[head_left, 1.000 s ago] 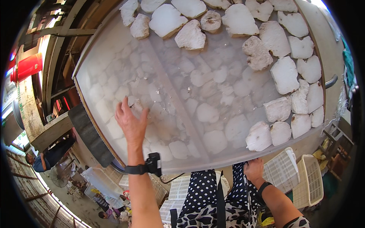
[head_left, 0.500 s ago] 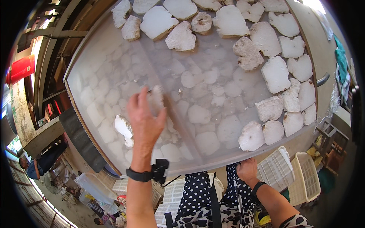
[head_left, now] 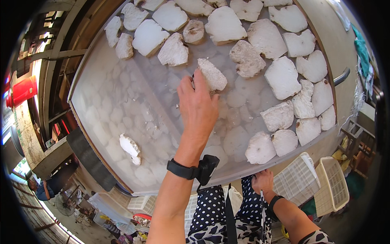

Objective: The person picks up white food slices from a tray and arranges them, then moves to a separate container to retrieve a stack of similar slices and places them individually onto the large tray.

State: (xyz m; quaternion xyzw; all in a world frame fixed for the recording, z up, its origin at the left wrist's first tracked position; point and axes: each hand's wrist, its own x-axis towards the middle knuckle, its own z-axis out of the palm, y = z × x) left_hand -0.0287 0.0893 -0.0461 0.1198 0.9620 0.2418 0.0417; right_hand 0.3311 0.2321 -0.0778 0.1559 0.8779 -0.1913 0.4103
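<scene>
Past the small white scrap [head_left: 130, 149], the left hand [head_left: 198, 106] pinches the rough white chunk [head_left: 212, 75] over the cloudy sheet [head_left: 97, 77], so lay it flat and gently, while the right hand [head_left: 263, 181] curls by the spotted trousers [head_left: 211, 203], its grip hard to tell.

Far L of fingers [head_left: 198, 80]: wdn beams [head_left: 30, 122], bright opening [head_left: 23, 163]; lower L of them: fan [head_left: 63, 206], flr [head_left: 82, 185]; lower R: sm. wdn stool [head_left: 356, 131].

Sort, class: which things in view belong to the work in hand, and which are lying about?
In the work:
left hand
pale chunk in its grip
other whitish chunks
translucent tabletop

Apparently lying about:
red container
teal cloth
pale baskets
</scene>
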